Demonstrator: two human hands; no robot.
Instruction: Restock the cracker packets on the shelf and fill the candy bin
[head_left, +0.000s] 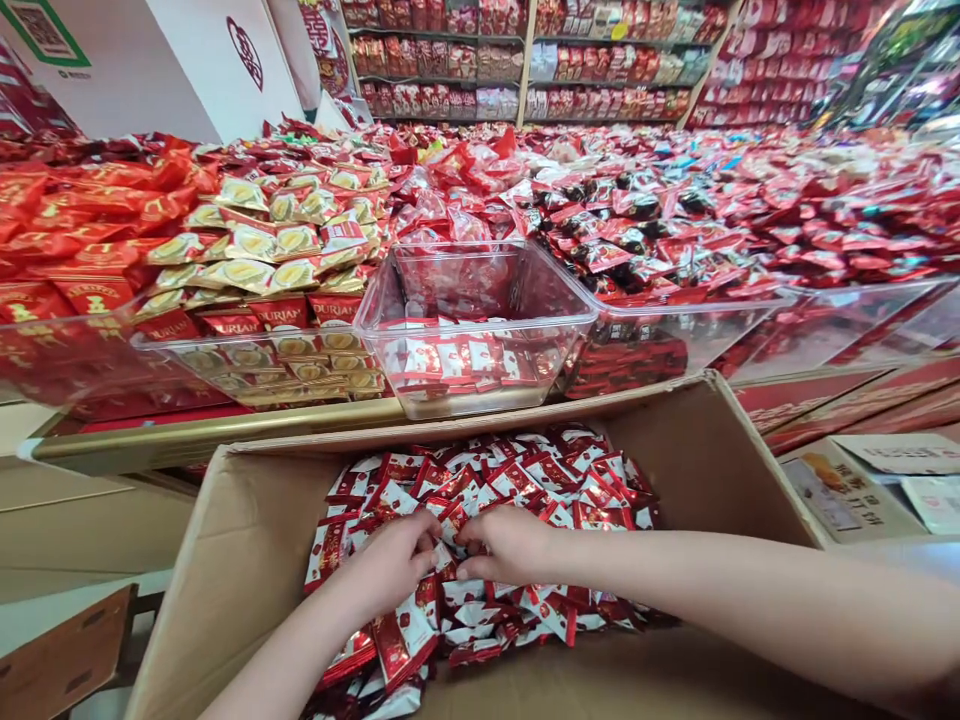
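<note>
A large open cardboard box (247,530) holds a heap of small red and white packets (517,480). Both hands are inside it, close together over the middle of the heap. My left hand (401,560) has its fingers curled down on the packets; whether it grips one is hidden. Beside it on the right, my right hand (499,545) reaches in with fingers bent toward the left hand, touching packets. Behind the box stands a clear plastic bin (480,325), with a layer of similar red and white packets at its bottom.
Clear bins heaped with gold durian packets (292,250), red-orange packets (82,240) and dark red packets (622,230) flank the plastic bin. A gold-edged counter (225,435) runs behind the box. Another carton (847,490) sits at right, a brown stool (67,650) at lower left.
</note>
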